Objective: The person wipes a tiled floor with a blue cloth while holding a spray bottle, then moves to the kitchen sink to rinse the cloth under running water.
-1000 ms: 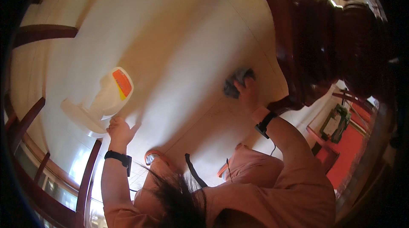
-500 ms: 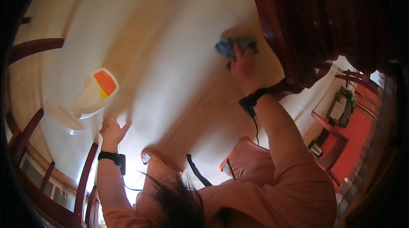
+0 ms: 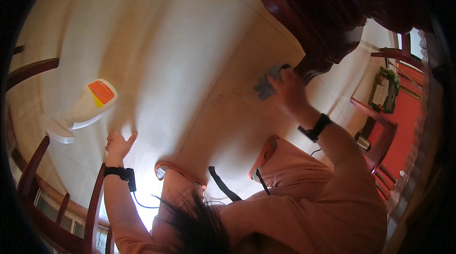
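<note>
My right hand [image 3: 293, 93] is closed on a blue-grey cloth [image 3: 266, 87], which lies against the pale floor [image 3: 190, 59] close to the foot of a dark red wooden furniture leg [image 3: 323, 31]. A few dark marks show on the floor to the left of the cloth. My left hand [image 3: 119, 147] is down by the floor on the left, thumb spread away from the fingers, with nothing in it. Just beyond it lies a white spray bottle [image 3: 88, 109] with an orange and yellow label, on its side. Black bands circle both wrists.
Dark wooden chair parts [image 3: 33, 71] line the left side. At the right are a red surface [image 3: 403, 130], a green package [image 3: 384, 90] and a shiny metal vessel [image 3: 363, 141]. My orange-edged shoes [image 3: 263, 156] are close below the hands.
My right hand has drawn the cloth nearer to me and slightly right, with the elbow more bent. The view has shifted a little. My left hand keeps its place near the bottle.
</note>
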`<move>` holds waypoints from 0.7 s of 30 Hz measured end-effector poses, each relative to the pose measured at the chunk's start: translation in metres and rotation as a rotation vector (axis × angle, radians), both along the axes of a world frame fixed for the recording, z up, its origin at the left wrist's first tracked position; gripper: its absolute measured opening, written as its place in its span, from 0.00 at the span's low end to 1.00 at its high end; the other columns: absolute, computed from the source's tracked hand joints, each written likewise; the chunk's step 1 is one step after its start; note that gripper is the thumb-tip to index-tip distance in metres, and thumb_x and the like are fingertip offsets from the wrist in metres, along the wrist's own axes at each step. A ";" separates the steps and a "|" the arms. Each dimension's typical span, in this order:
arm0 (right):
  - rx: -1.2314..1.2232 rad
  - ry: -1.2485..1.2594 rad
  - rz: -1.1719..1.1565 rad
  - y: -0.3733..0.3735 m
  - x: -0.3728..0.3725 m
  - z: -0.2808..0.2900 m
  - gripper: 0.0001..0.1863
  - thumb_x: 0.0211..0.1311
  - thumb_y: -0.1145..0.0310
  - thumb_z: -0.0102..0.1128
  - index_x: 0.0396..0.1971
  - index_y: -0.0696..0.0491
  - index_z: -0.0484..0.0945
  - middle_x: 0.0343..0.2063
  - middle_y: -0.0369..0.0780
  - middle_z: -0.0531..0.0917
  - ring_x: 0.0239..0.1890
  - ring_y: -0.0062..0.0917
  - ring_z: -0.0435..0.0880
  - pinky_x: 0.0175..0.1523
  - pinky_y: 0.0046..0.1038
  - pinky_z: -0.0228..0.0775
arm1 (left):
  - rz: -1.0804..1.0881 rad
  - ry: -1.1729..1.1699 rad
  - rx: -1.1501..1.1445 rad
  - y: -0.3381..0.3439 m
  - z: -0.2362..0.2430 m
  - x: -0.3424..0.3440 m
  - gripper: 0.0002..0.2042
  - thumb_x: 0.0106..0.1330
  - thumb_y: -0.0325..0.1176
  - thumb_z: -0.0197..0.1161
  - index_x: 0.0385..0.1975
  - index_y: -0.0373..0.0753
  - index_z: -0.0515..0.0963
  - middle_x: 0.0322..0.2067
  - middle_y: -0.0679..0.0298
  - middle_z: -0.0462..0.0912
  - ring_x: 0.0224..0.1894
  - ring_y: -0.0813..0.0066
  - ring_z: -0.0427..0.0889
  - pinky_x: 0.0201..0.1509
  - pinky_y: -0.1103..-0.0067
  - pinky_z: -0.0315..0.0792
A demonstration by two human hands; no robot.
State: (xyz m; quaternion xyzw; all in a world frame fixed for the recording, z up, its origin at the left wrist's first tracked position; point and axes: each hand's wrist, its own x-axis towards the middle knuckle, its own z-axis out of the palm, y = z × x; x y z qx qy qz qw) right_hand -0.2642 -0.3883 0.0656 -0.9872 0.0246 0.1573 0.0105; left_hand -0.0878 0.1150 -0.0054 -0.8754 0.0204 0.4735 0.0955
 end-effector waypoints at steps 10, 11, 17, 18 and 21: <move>-0.346 0.289 0.035 -0.042 -0.002 -0.044 0.10 0.51 0.73 0.54 0.34 0.59 0.79 0.37 0.45 0.75 0.46 0.37 0.70 0.54 0.38 0.62 | 0.074 -0.101 0.021 -0.004 0.007 -0.009 0.41 0.49 0.61 0.63 0.51 0.28 0.63 0.51 0.45 0.69 0.55 0.52 0.68 0.57 0.59 0.62; -0.356 0.198 0.048 -0.038 -0.007 -0.047 0.10 0.51 0.74 0.54 0.34 0.58 0.79 0.37 0.46 0.75 0.45 0.37 0.70 0.53 0.38 0.63 | 0.071 -0.130 0.032 -0.004 0.007 -0.012 0.41 0.49 0.61 0.63 0.51 0.29 0.64 0.51 0.45 0.69 0.55 0.52 0.69 0.57 0.59 0.62; -0.087 0.091 -0.058 -0.032 -0.038 -0.038 0.18 0.52 0.75 0.53 0.46 0.55 0.75 0.37 0.49 0.75 0.40 0.41 0.73 0.46 0.42 0.67 | 0.111 -0.290 0.021 0.002 -0.009 -0.034 0.38 0.50 0.62 0.61 0.48 0.31 0.65 0.49 0.46 0.70 0.53 0.50 0.71 0.55 0.57 0.64; -0.056 -0.013 -0.100 -0.030 -0.041 -0.037 0.19 0.54 0.74 0.53 0.48 0.54 0.74 0.37 0.49 0.75 0.40 0.41 0.73 0.45 0.43 0.68 | 0.137 -0.319 0.059 0.004 -0.012 -0.038 0.37 0.51 0.62 0.60 0.48 0.32 0.66 0.49 0.47 0.70 0.52 0.50 0.71 0.54 0.57 0.64; -0.048 -0.145 -0.158 -0.019 -0.041 -0.042 0.22 0.57 0.71 0.54 0.54 0.53 0.70 0.38 0.50 0.75 0.39 0.42 0.74 0.42 0.43 0.69 | 0.129 -0.362 -0.017 0.009 -0.016 -0.047 0.32 0.55 0.58 0.58 0.45 0.32 0.66 0.47 0.47 0.71 0.51 0.50 0.72 0.53 0.57 0.65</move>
